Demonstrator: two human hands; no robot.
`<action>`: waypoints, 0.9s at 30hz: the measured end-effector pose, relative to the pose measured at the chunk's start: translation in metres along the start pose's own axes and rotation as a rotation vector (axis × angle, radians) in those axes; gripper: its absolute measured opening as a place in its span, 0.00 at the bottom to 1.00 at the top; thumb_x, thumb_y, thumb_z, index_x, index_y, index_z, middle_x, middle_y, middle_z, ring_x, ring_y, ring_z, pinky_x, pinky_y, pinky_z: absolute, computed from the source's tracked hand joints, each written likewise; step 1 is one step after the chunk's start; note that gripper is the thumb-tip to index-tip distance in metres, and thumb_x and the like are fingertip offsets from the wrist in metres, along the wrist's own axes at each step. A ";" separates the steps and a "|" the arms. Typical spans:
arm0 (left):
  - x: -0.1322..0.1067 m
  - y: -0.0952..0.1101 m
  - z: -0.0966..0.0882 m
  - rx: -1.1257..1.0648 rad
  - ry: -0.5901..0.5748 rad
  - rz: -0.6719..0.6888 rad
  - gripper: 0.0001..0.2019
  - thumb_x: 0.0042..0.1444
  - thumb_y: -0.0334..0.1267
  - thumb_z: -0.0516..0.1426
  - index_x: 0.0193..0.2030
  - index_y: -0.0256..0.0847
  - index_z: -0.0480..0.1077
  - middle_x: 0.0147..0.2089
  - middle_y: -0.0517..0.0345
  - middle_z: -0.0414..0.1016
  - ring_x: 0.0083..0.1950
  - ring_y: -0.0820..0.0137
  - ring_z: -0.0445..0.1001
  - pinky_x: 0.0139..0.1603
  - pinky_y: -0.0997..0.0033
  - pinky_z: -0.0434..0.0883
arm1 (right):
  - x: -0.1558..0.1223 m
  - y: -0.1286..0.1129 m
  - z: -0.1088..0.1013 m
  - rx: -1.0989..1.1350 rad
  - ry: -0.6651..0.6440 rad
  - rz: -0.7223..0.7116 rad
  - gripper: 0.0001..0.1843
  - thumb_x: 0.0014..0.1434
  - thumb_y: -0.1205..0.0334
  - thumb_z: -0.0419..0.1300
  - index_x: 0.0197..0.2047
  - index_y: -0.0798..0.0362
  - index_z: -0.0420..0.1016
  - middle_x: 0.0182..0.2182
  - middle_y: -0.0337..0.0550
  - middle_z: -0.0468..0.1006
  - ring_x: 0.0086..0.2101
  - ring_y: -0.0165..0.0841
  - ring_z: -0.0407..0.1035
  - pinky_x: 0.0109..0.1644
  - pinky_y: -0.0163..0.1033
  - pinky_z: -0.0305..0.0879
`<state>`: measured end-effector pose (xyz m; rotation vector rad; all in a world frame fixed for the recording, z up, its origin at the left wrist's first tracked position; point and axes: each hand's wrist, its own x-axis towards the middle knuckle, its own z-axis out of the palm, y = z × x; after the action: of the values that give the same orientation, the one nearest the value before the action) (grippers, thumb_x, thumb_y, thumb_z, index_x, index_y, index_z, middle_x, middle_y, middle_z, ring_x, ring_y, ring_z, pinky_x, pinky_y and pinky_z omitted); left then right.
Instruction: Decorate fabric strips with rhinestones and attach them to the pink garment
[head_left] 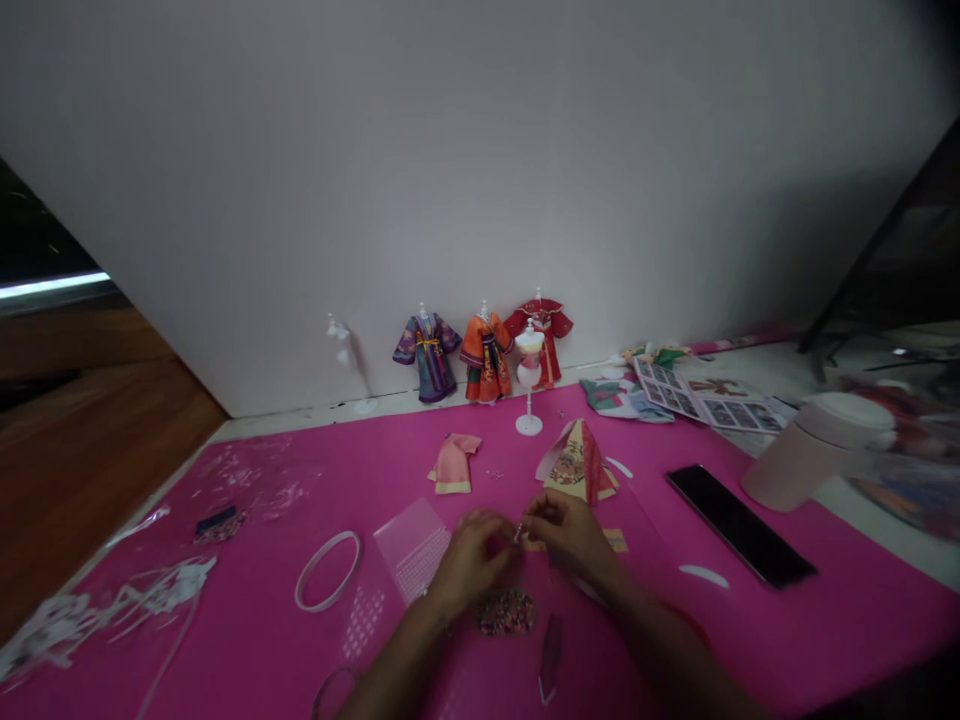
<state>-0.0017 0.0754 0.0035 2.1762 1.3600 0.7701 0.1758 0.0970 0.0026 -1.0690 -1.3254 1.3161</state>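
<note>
- Pinched between the fingertips of both hands, a tiny pale piece (517, 531) is held just above the pink mat (825, 620); it is too small and blurred for its long axis or heading to be told.
- The left hand (472, 560) is closed with its fingers curled toward the piece, and the right hand (564, 535) is closed on it from the other side, the two hands almost touching.
- No writing or brand can be read anywhere; the printed sheet is too blurred.
- Just below the hands, a small heap of dark beads (506, 612) lies on the mat.
- Just left of the left hand, a clear dotted sheet (414, 548) is laid flat, with a white ring (328, 570) further left.
- Just beyond the right hand, a folded patterned skirt (577, 462) stands like a cone; a pink top (454, 462) lies beyond the left hand.
- Well right of the right hand, a black phone (739, 524) lies slanted, its long axis running away leftward, and a capped white tub (814, 450) lies tipped beyond it.
- Far beyond the hands, against the wall, a white mannequin (529, 375) and three dressed stands (486, 355) are set upright, with a picture sheet (705, 398) to their right.
</note>
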 end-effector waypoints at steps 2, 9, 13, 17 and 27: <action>0.000 0.001 0.000 -0.012 0.015 0.013 0.04 0.59 0.33 0.59 0.34 0.40 0.74 0.38 0.56 0.79 0.43 0.64 0.75 0.50 0.61 0.69 | -0.001 -0.007 0.000 0.003 0.014 -0.008 0.05 0.45 0.62 0.65 0.26 0.53 0.73 0.21 0.35 0.74 0.25 0.30 0.68 0.30 0.35 0.62; 0.012 0.000 -0.004 0.006 0.110 0.073 0.07 0.60 0.30 0.56 0.39 0.41 0.76 0.45 0.51 0.79 0.50 0.62 0.74 0.54 0.58 0.67 | -0.003 -0.028 -0.006 0.017 0.056 -0.039 0.12 0.46 0.55 0.68 0.26 0.51 0.71 0.21 0.35 0.73 0.25 0.31 0.67 0.30 0.36 0.64; 0.011 0.003 -0.007 0.048 0.089 0.114 0.10 0.62 0.33 0.53 0.42 0.44 0.77 0.47 0.49 0.79 0.52 0.60 0.73 0.54 0.56 0.66 | -0.009 -0.036 -0.017 -0.005 0.068 -0.044 0.14 0.45 0.53 0.69 0.26 0.51 0.72 0.22 0.36 0.73 0.26 0.32 0.68 0.32 0.37 0.65; -0.012 0.004 -0.010 0.080 -0.051 0.138 0.12 0.55 0.28 0.56 0.41 0.47 0.78 0.45 0.56 0.81 0.48 0.62 0.74 0.53 0.58 0.65 | -0.023 -0.036 -0.031 -0.016 0.089 -0.021 0.12 0.46 0.54 0.69 0.27 0.51 0.73 0.23 0.37 0.75 0.26 0.32 0.68 0.31 0.37 0.65; -0.016 0.002 -0.013 0.096 -0.196 0.116 0.20 0.54 0.28 0.54 0.49 0.49 0.78 0.56 0.58 0.79 0.59 0.57 0.69 0.62 0.52 0.60 | -0.038 -0.032 -0.034 0.004 0.088 0.026 0.15 0.46 0.51 0.70 0.27 0.51 0.72 0.23 0.37 0.74 0.26 0.32 0.68 0.31 0.38 0.65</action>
<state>-0.0144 0.0615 0.0107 2.3534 1.2033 0.5244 0.2170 0.0643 0.0315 -1.1322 -1.2473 1.2752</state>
